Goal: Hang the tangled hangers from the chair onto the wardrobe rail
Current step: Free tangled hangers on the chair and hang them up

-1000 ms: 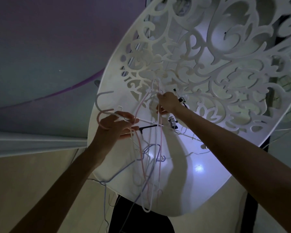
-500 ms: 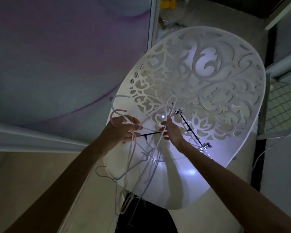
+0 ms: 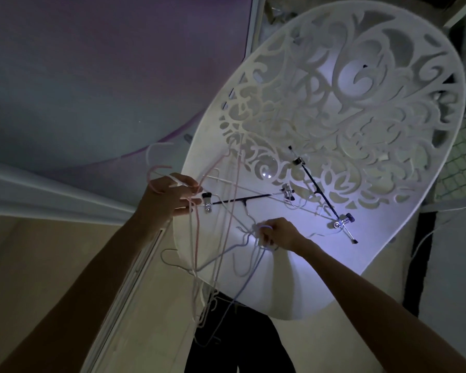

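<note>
Dangling over chair (image 3: 414, 238) seat: tangled hangers (image 3: 215, 254), pastel loops interlocked, one black clip hanger (image 3: 242, 198) threaded through. Left hand (image 3: 170, 197) grips bunched hooks, fingers curled; right hand (image 3: 276, 234) pinches lilac loop, fingers closed round it. Risk (judged): pulling loop tightens knot; clip hanger on seat (image 3: 323, 189) snags; loose hangers drop. Wardrobe rail not in view.

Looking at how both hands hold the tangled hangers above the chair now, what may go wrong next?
1. The left hand grips several hooks at once while the right hand pinches a bluish hanger lower in the bundle; pulling apart may tighten the knot or bend the wire.
2. A black clip hanger crosses the bundle, and its clips may snag.
3. Loose hangers dangling below may slip and fall off the white chair.
</note>
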`<state>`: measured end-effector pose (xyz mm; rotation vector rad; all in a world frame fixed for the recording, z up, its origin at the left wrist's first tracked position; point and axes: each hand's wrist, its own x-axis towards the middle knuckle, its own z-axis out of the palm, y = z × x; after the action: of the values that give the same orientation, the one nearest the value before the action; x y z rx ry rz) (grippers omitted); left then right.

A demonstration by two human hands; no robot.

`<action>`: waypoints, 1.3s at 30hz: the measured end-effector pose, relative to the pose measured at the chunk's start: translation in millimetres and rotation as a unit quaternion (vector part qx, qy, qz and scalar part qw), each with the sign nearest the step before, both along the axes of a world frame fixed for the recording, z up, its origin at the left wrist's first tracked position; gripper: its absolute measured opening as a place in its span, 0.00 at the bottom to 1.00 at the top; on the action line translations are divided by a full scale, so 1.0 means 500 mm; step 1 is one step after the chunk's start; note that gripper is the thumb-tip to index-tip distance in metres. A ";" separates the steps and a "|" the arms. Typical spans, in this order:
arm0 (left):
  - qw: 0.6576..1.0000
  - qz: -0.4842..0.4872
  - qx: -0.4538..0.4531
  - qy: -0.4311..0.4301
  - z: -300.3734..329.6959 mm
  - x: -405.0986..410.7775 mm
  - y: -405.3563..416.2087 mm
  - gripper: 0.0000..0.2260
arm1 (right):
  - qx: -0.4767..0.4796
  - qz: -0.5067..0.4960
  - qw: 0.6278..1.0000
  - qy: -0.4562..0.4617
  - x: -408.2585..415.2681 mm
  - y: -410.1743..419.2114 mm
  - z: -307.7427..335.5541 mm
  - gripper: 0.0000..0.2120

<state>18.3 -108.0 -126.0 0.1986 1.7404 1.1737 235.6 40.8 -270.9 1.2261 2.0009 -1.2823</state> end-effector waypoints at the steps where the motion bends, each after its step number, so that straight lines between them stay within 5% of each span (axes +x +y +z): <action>1: 1.000 0.003 -0.002 -0.001 0.002 -0.002 -0.002 0.10 | -0.007 -0.003 1.000 0.002 -0.002 -0.001 0.008 0.18; 12: 0.998 0.058 0.015 0.016 0.124 0.000 -0.022 0.10 | -0.043 0.046 0.998 0.007 -0.033 0.041 0.179 0.21; 22: 0.990 0.113 0.003 0.085 0.304 0.128 -0.178 0.11 | -0.100 0.139 0.981 0.094 -0.023 -0.017 0.444 0.11; 28: 0.977 0.173 -0.030 0.117 0.395 0.180 -0.351 0.13 | 0.066 0.235 0.943 0.224 -0.057 -0.107 0.581 0.15; 33: 0.957 0.242 -0.042 0.152 0.458 0.237 -0.499 0.16 | 0.144 0.266 0.906 0.297 -0.107 -0.216 0.689 0.23; 39: 0.901 0.389 -0.046 0.186 0.473 0.258 -0.672 0.18 | 0.051 0.348 0.882 0.313 -0.180 -0.352 0.799 0.26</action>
<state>147.1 -444.1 110.7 -0.4029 2.3063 1.6891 145.5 -135.5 128.5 0.0163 2.6165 -1.2693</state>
